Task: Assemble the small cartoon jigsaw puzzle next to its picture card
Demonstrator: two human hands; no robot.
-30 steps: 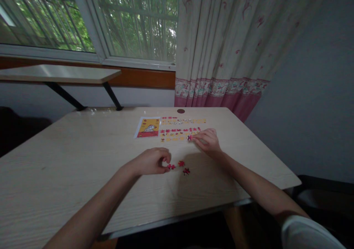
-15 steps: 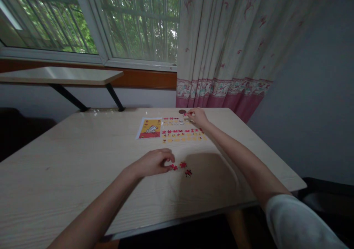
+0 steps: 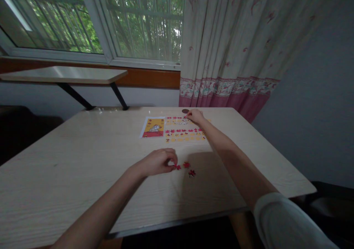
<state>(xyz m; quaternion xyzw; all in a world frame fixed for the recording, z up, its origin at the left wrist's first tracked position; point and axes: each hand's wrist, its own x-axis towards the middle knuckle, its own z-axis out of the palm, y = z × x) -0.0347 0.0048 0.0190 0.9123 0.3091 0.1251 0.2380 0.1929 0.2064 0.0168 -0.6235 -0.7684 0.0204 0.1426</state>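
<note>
My left hand (image 3: pixel 160 162) is low over the table, thumb and fingertip closed on the edge of a small red jigsaw puzzle piece (image 3: pixel 178 167). Just right of it lie a red puzzle piece (image 3: pixel 186 165) and a red piece with dark and white marks (image 3: pixel 191 173). Farther off, my right hand (image 3: pixel 195 116) pinches a red puzzle piece (image 3: pixel 186 117) at the right end of the farthest row. Several rows of red, yellow and white pieces (image 3: pixel 184 130) extend below that hand. The right forearm hides some of their right ends.
A picture card (image 3: pixel 153 127) with a white animal on yellow and red lies left of the rows. A dark round spot (image 3: pixel 185 111) is on the far table edge. Behind stand a raised shelf (image 3: pixel 66 74) and a curtain (image 3: pixel 221 57).
My right hand has lowered its piece to the far row, beside the other red pieces. My left thumb and finger have closed together at the near red piece. The view has shifted slightly.
</note>
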